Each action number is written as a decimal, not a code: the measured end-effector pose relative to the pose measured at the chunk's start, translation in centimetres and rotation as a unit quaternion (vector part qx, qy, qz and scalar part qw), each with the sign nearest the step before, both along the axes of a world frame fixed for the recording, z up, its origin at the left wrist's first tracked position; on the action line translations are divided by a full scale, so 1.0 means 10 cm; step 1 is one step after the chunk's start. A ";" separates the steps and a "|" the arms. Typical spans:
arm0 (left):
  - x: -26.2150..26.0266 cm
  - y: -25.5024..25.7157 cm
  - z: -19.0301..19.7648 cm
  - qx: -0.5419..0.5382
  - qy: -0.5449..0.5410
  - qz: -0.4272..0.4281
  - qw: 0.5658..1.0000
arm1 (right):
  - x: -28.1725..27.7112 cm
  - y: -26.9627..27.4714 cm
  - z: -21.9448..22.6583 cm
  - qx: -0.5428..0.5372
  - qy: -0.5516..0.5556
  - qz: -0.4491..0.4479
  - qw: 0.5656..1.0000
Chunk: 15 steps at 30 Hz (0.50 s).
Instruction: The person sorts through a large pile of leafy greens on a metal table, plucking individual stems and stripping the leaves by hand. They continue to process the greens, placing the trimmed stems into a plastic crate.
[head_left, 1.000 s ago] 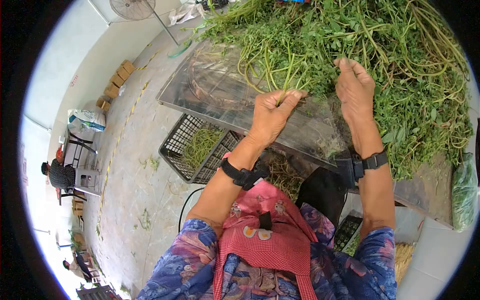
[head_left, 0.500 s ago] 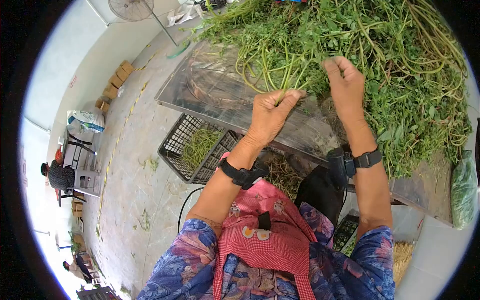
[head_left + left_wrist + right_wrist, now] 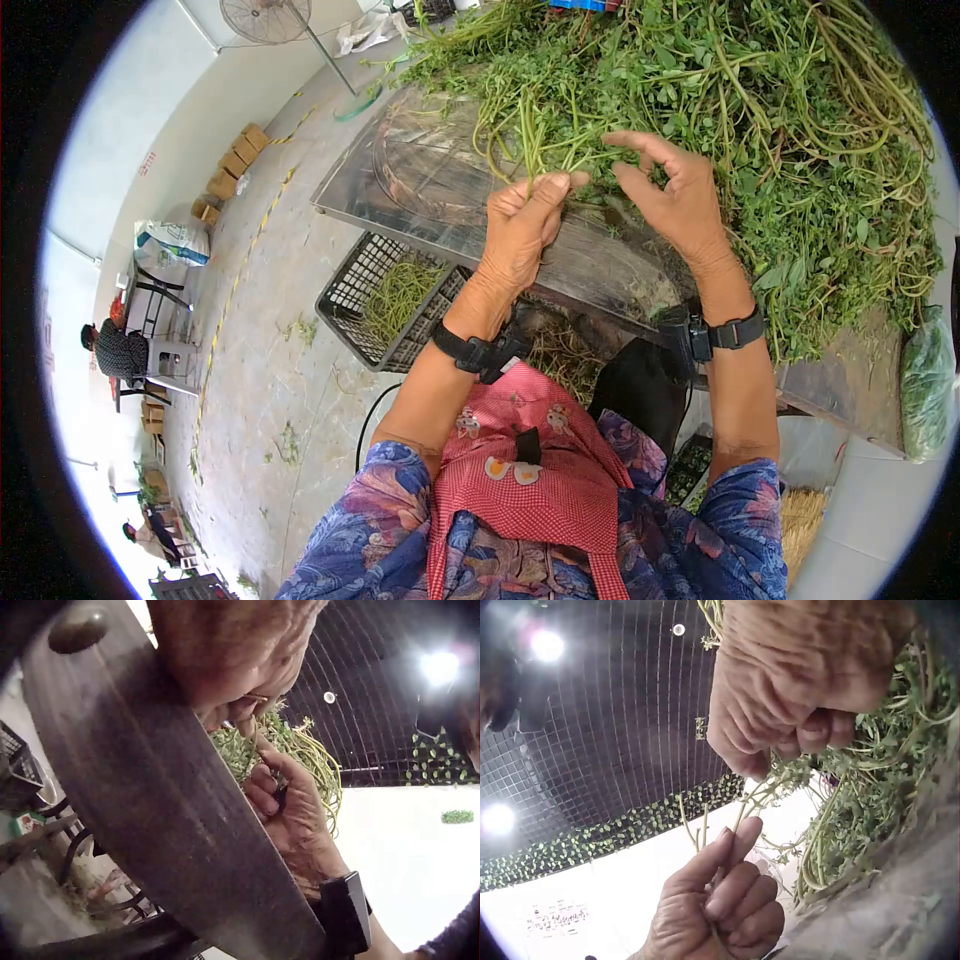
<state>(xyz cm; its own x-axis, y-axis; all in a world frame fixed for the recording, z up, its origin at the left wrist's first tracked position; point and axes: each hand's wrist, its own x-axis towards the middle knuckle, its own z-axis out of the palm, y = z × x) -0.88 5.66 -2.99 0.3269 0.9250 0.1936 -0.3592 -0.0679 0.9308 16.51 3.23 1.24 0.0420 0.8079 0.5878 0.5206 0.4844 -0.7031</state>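
Note:
In the head view my left hand (image 3: 520, 228) pinches a few green stems (image 3: 532, 142) between thumb and fingers, over the near part of the table (image 3: 600, 262). My right hand (image 3: 685, 200) is just right of it, thumb and index finger parted, other fingers bent. Behind both lies a large heap of leafy greens (image 3: 790, 230). The right wrist view shows the left hand (image 3: 720, 904) gripping thin stems below the right hand (image 3: 802, 682), whose fingertips are partly hidden. In the left wrist view the right hand (image 3: 296, 817) reaches close to the left hand (image 3: 232, 649).
Below the table's edge stands a black crate (image 3: 350, 290) holding green stems. A bagged green bundle (image 3: 930, 385) is at the right end. Cardboard boxes (image 3: 235, 158) and a fan (image 3: 266, 15) are at the far left, with seated people beyond.
My right hand has moved left and nearer my left hand, its thumb and index finger now spread. My left hand has shifted slightly left with the stems.

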 end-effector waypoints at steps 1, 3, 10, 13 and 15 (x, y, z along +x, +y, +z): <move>-0.01 0.00 0.00 -0.012 -0.022 -0.021 0.999 | -0.01 -0.01 0.00 0.010 -0.020 -0.007 1.000; -0.01 0.00 0.00 -0.024 -0.045 -0.042 0.998 | -0.03 -0.02 -0.03 0.035 -0.006 -0.020 0.999; -0.04 0.05 -0.02 -0.080 -0.133 -0.081 0.985 | -0.10 0.06 -0.16 0.005 0.035 0.024 0.999; -0.03 0.05 -0.03 -0.063 -0.099 -0.091 0.989 | -0.14 -0.01 -0.05 -0.045 0.081 0.062 0.994; -0.03 0.05 -0.03 -0.048 -0.075 -0.097 0.991 | -0.13 0.04 -0.10 -0.037 0.101 0.078 0.991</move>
<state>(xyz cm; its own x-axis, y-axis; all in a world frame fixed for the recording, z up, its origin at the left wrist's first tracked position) -1.17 6.19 -3.31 0.4738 0.8643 0.1687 -0.4924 0.1012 0.8644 15.20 3.66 0.21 0.0236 0.8542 0.5194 0.2892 0.4915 -0.8214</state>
